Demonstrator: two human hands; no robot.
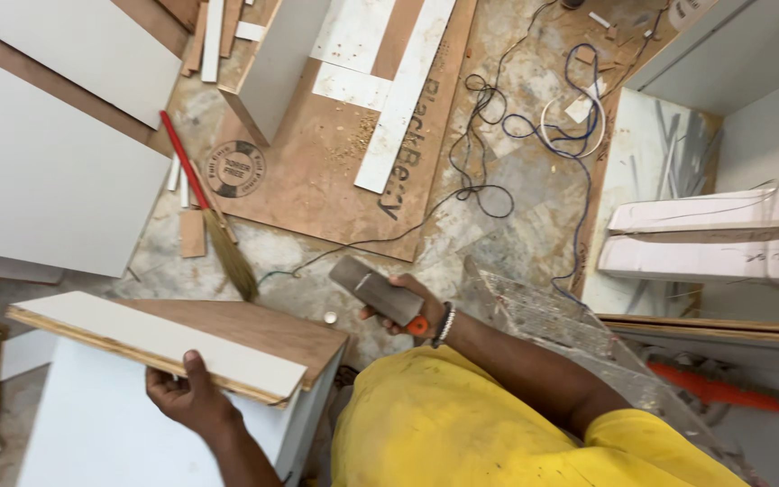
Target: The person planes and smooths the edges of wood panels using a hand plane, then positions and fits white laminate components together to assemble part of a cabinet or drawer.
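Observation:
My left hand [189, 397] grips the near edge of a long white-faced plywood strip [160, 343], which lies tilted on a brown board [263, 329] on top of a white cabinet [101, 433]. My right hand [412, 307] holds a grey rectangular block [373, 289] with an orange end, raised over the floor to the right of the boards. A beaded bracelet is on my right wrist. My yellow shirt [462, 433] fills the lower middle.
White panels [38, 171] lean at the left. A broom with a red handle [205, 207] lies on the dusty floor beside a large brown board [335, 153] with white strips. Tangled blue and black wires [516, 126] run across the floor. White boards [714, 234] are stacked at the right.

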